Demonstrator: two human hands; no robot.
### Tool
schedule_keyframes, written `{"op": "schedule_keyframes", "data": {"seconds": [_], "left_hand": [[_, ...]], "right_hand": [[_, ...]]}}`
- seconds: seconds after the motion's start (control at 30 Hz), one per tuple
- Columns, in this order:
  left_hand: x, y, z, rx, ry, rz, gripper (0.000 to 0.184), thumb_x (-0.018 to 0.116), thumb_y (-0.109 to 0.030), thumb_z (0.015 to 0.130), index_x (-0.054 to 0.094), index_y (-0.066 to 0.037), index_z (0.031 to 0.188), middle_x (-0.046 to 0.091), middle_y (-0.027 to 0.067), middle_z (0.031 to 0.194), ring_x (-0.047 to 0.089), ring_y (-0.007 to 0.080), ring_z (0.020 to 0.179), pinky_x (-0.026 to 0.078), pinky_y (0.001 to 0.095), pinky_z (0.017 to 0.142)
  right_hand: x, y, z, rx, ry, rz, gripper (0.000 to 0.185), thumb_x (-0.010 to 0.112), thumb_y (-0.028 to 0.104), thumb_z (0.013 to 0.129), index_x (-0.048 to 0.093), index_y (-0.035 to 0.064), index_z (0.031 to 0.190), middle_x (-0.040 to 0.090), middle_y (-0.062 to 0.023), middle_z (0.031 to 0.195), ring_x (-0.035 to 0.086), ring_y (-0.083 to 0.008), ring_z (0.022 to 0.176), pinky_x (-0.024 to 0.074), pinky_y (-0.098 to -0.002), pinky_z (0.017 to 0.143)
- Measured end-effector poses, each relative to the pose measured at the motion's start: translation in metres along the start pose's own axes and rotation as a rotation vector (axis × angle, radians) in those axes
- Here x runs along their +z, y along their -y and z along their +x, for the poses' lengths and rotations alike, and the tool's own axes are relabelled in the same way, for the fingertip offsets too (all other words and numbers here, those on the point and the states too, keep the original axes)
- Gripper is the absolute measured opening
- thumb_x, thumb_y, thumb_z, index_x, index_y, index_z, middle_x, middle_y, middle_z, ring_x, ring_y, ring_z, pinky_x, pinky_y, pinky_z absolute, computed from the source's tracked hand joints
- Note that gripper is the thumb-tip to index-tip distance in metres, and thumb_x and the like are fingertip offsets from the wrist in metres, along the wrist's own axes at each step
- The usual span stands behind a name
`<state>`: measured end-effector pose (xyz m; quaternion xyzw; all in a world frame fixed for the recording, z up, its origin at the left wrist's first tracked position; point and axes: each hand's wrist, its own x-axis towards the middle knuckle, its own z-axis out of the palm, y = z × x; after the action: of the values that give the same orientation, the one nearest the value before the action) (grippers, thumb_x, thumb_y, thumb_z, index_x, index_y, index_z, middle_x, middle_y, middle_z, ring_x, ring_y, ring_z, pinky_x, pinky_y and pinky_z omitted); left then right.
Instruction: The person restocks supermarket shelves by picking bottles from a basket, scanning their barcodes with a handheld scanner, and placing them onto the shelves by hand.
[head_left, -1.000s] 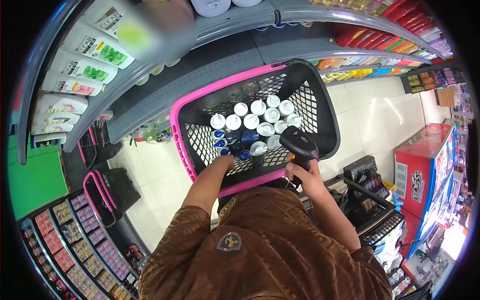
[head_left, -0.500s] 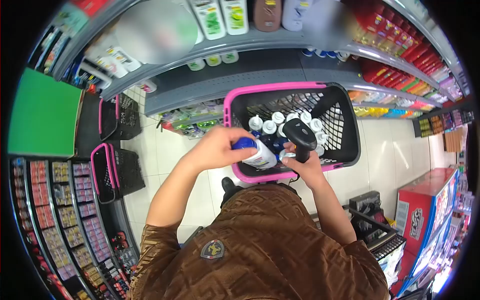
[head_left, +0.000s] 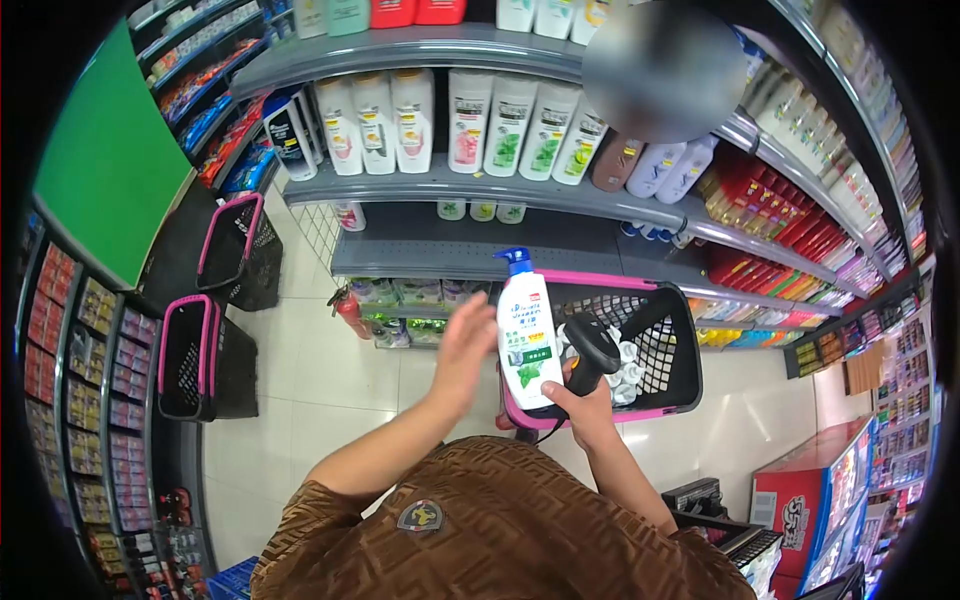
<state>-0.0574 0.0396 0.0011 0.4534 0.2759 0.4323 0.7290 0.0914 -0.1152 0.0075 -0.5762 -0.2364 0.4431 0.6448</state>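
A white pump bottle with a blue top and green label (head_left: 527,345) stands upright over the near left part of the black basket with a pink rim (head_left: 680,345). My left hand (head_left: 467,350) is at the bottle's left side, fingers stretched out and slightly blurred. In my right hand (head_left: 583,405) is a black handheld scanner (head_left: 592,350), and its thumb presses on the bottle's lower right edge. Several white-topped bottles (head_left: 627,375) lie inside the basket, partly hidden behind the scanner and the held bottle.
Ahead, a grey shelf (head_left: 430,187) carries several shampoo bottles (head_left: 512,125). Two black and pink baskets (head_left: 208,365) stand at the left, beside racks of small packets (head_left: 95,400). A red fire extinguisher (head_left: 348,310) is near the shelf's foot. At lower right is a red freezer (head_left: 800,500).
The bottle has come up out of the basket and now stands upright, label facing me. My left hand has let go of its top. The view has tilted up towards the shelves.
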Motion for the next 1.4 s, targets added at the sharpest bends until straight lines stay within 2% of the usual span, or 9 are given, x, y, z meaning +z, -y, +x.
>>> {"op": "schedule_keyframes", "data": {"seconds": [0.07, 0.2, 0.27, 0.37, 0.4, 0.6, 0.8, 1.03, 1.4], "left_hand": [[0.001, -0.007, -0.023, -0.234, 0.189, -0.164, 0.067, 0.062, -0.014, 0.1, 0.029, -0.006, 0.157, 0.046, 0.0132, 0.147, 0.045, 0.0211, 0.136, 0.034, 0.0383, 0.116], [-0.018, -0.028, -0.029, -0.22, 0.136, -0.343, 0.076, 0.059, -0.013, 0.101, 0.013, -0.009, 0.161, 0.044, 0.0111, 0.15, 0.043, 0.0212, 0.138, 0.034, 0.0384, 0.116], [-0.039, -0.029, -0.017, -0.141, 0.102, -0.289, 0.067, 0.059, -0.022, 0.102, 0.023, -0.008, 0.158, 0.051, 0.0096, 0.141, 0.051, 0.0213, 0.13, 0.042, 0.0374, 0.109], [-0.08, -0.038, -0.014, -0.427, 0.233, -0.591, 0.066, 0.057, -0.054, 0.097, 0.042, -0.009, 0.144, 0.062, 0.0093, 0.111, 0.063, 0.0201, 0.093, 0.057, 0.0366, 0.075], [-0.095, -0.035, -0.013, -0.457, 0.327, -0.812, 0.069, 0.056, -0.056, 0.097, 0.04, -0.013, 0.148, 0.063, 0.0118, 0.116, 0.063, 0.0225, 0.091, 0.056, 0.0396, 0.071], [-0.117, -0.06, -0.011, -0.436, 0.607, -1.199, 0.086, 0.057, -0.065, 0.092, 0.03, -0.018, 0.158, 0.063, 0.0181, 0.125, 0.064, 0.029, 0.096, 0.055, 0.0439, 0.072], [-0.117, -0.043, -0.002, -0.44, 0.588, -1.033, 0.1, 0.061, -0.068, 0.085, 0.029, -0.008, 0.158, 0.063, 0.0246, 0.119, 0.067, 0.0324, 0.095, 0.057, 0.04, 0.083], [-0.077, -0.033, 0.005, -0.522, 0.56, -0.886, 0.1, 0.058, -0.065, 0.088, 0.026, -0.002, 0.158, 0.063, 0.0268, 0.12, 0.069, 0.0333, 0.098, 0.057, 0.0406, 0.086], [0.016, -0.009, 0.011, -0.66, 0.642, -0.77, 0.097, 0.054, -0.065, 0.09, 0.026, -0.002, 0.158, 0.063, 0.0273, 0.121, 0.069, 0.0318, 0.101, 0.058, 0.0402, 0.087]], "right_hand": [[0.021, 0.002, 0.004, -0.13, -0.071, -0.233, 0.034, 0.087, 0.007, 0.077, 0.062, 0.0044, 0.1, 0.063, -0.0003, 0.091, 0.061, -0.0089, 0.082, 0.0507, -0.027, 0.073], [0.09, 0.025, -0.012, -0.157, -0.048, -0.396, 0.038, 0.086, 0.008, 0.08, 0.063, -0.0004, 0.109, 0.068, -0.0042, 0.088, 0.064, -0.0101, 0.071, 0.0542, -0.0274, 0.063], [0.102, 0.019, -0.014, -0.142, 0.032, -0.32, 0.039, 0.084, 0.009, 0.083, 0.063, -0.0018, 0.114, 0.069, -0.0047, 0.088, 0.065, -0.0102, 0.07, 0.0541, -0.0263, 0.059], [0.101, 0.007, -0.014, -0.099, 0.252, -0.197, 0.036, 0.076, 0.008, 0.089, 0.062, -0.0027, 0.121, 0.069, -0.0052, 0.089, 0.065, -0.0108, 0.073, 0.0537, -0.0258, 0.061], [0.111, 0.019, -0.021, -0.102, 0.262, -0.129, 0.034, 0.073, 0.007, 0.091, 0.062, -0.0027, 0.122, 0.07, -0.0066, 0.094, 0.065, -0.011, 0.077, 0.0542, -0.0264, 0.063], [0.118, 0.055, -0.04, -0.173, 0.498, -0.48, 0.042, 0.075, 0.009, 0.086, 0.061, -0.004, 0.124, 0.071, -0.0104, 0.108, 0.067, -0.0175, 0.095, 0.0514, -0.0319, 0.086], [0.137, 0.071, -0.047, -0.225, 0.525, -0.792, 0.042, 0.076, 0.007, 0.08, 0.063, -0.0016, 0.119, 0.069, -0.0111, 0.098, 0.067, -0.0187, 0.088, 0.0512, -0.032, 0.079], [0.117, 0.059, -0.044, -0.347, 0.284, -0.781, 0.03, 0.074, 0.007, 0.08, 0.067, 0.0012, 0.109, 0.067, -0.0117, 0.084, 0.068, -0.027, 0.069, 0.0524, -0.0333, 0.065], [0.02, 0.058, -0.047, -0.389, 0.165, -0.658, 0.026, 0.076, 0.01, 0.079, 0.066, 0.002, 0.101, 0.067, -0.0123, 0.081, 0.068, -0.0322, 0.07, 0.0526, -0.0362, 0.063]]}}
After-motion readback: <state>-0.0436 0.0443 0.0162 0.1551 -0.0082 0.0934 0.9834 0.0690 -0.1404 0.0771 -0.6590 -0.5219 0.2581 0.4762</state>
